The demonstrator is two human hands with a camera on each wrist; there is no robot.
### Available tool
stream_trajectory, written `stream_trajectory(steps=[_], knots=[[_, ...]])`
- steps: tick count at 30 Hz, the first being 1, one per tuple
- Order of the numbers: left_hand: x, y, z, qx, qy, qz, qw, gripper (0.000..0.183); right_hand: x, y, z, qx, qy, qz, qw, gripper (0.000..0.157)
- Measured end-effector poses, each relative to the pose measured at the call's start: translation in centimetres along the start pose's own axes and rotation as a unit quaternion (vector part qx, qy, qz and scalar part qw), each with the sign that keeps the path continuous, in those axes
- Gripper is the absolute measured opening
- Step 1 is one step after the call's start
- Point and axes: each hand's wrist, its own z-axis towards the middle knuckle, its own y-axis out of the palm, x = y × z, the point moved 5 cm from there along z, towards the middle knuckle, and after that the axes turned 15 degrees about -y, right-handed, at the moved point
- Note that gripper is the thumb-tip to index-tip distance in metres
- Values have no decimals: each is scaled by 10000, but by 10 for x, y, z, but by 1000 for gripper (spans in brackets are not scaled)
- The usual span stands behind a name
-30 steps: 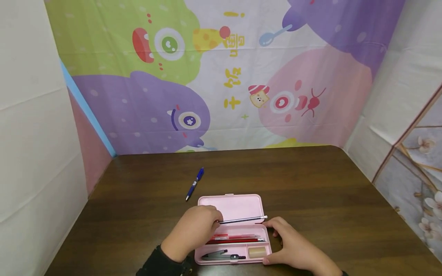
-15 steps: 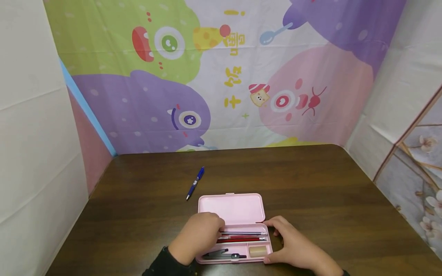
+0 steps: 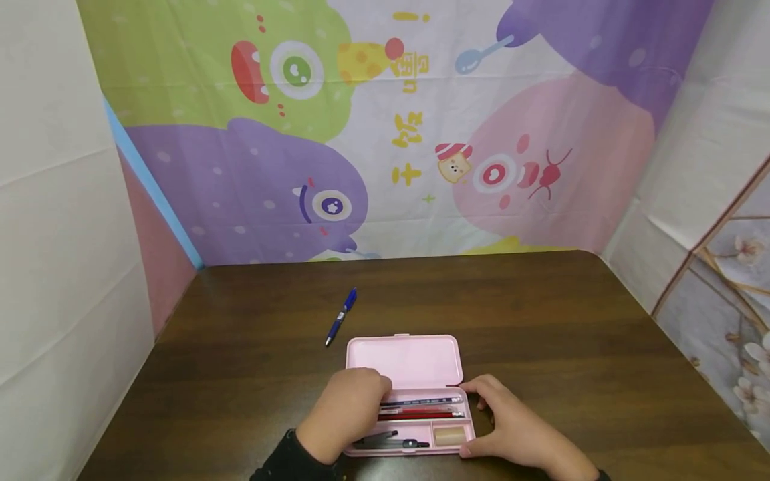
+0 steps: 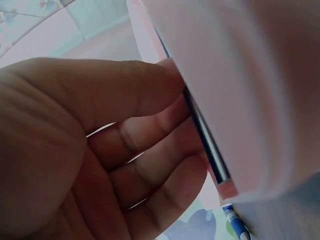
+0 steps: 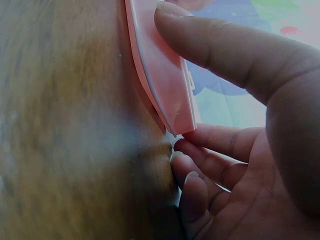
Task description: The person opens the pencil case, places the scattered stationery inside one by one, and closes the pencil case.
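Observation:
A pink pencil case lies with its lid folded back on the table. My left hand reaches over its left part and pinches a dark striped pencil, which lies along the back compartment. In the left wrist view, thumb and fingers meet on that pencil close to its end. Below it in the same compartment is a red pencil. The front compartments hold a compass and a tan block. My right hand grips the case's right end between thumb and fingers.
A blue pen lies on the brown table behind the case, to the left. A cartoon-print cloth hangs at the table's far edge, with pale cloth on both sides.
My left hand has lowered the striped pencil from over the lid's hinge edge into the back compartment, moving slightly toward me. My right hand has stayed on the case's right end.

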Motion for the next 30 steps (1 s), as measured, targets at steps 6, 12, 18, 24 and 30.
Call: stream_trajectory(steps=[6,12,18,24,30], knots=[[-7,-4,2,287,-108,53,9995,23,-1,-1,1,-18,2,26,10000,81],[-13,-5,2,401,-288,211,9986,25,0,0,1,-41,63,16,10000,81],[-14,-4,1,302,-310,347,9985,24,0,1,0,17,-6,28,10000,80],[-11,-3,1,124,-116,574,9982,20,1,2,0,21,13,34,10000,79],[-7,-1,5,203,109,696,9973,14,1,1,0,54,-6,41,10000,79]])
